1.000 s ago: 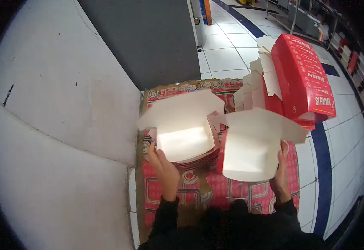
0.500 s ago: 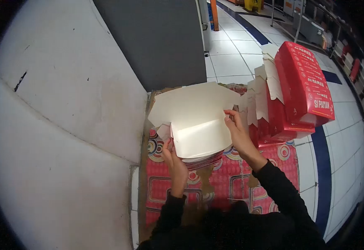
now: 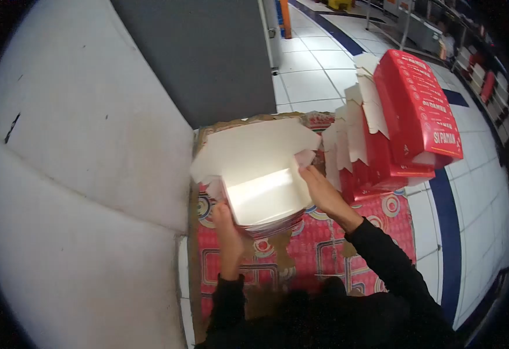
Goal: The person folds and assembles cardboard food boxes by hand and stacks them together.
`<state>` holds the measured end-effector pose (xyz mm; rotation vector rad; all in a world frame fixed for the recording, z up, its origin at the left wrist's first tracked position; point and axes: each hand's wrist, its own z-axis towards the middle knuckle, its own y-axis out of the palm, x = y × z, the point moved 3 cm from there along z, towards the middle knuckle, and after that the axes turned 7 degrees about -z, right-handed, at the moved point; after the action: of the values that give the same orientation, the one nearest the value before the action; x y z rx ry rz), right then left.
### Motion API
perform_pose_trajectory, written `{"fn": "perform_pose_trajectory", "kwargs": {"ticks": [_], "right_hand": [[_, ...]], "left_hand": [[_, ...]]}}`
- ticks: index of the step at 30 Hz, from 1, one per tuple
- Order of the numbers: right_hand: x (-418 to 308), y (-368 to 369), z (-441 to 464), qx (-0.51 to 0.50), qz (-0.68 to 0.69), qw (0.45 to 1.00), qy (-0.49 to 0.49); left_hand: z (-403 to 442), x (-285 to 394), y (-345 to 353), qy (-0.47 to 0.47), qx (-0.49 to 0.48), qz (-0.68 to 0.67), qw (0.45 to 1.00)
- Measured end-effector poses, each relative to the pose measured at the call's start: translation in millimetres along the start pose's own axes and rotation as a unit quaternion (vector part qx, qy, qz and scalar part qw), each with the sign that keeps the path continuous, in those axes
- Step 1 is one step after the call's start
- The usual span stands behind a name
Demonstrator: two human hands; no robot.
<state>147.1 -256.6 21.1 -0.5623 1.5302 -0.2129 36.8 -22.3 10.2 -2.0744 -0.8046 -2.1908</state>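
Note:
A nested stack of open paper boxes [image 3: 269, 195], white inside and red outside, sits on the patterned red mat with its lid flap raised at the far side. My left hand [image 3: 227, 235] is at the left wall of the stack, its fingers partly hidden against the side. At the upper right corner my right hand [image 3: 326, 192] has its fingers closed on the box edge, beside a small side flap. Beyond it, to the right, stand nested red boxes [image 3: 417, 110] with printed lettering and white flaps pointing left.
A pale wall [image 3: 91, 174] runs along the left. The dark grey panel [image 3: 196, 58] stands behind the mat [image 3: 382, 250]. White floor tiles [image 3: 307, 84] with a blue strip extend behind and right. Metal racks [image 3: 420, 32] are at the upper right.
The separate box that my right hand held at the right has come over onto the left stack. My right hand moved left with it, and the view has shifted slightly.

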Motion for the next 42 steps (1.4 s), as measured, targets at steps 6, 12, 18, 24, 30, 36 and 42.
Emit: {"fn": "perform_pose_trajectory", "kwargs": {"ticks": [6, 12, 18, 24, 30, 36, 42], "right_hand": [[-28, -11, -13, -0.145, 0.121, 0.978, -0.087], [-45, -13, -25, -0.156, -0.003, 0.983, -0.102], [-26, -20, -22, -0.183, -0.078, 0.957, -0.211], [-31, -19, -31, -0.183, -0.031, 0.965, -0.187], [-10, -18, -29, -0.135, -0.095, 0.951, -0.262], [-23, -24, -40, -0.169, -0.129, 0.937, -0.277], [-16, -21, -38, -0.115, -0.170, 0.925, -0.319]], "left_hand": [[5, 28, -10, -0.048, 0.023, 0.083, 0.995], [19, -14, -43, -0.025, 0.095, 0.008, 0.995], [5, 20, -7, -0.036, 0.035, -0.111, 0.992], [5, 18, -11, -0.018, 0.028, -0.088, 0.996], [5, 22, -13, -0.028, 0.009, -0.089, 0.996], [3, 30, -16, -0.033, 0.029, -0.090, 0.995], [9, 27, -31, -0.012, -0.059, -0.112, 0.992]]}}
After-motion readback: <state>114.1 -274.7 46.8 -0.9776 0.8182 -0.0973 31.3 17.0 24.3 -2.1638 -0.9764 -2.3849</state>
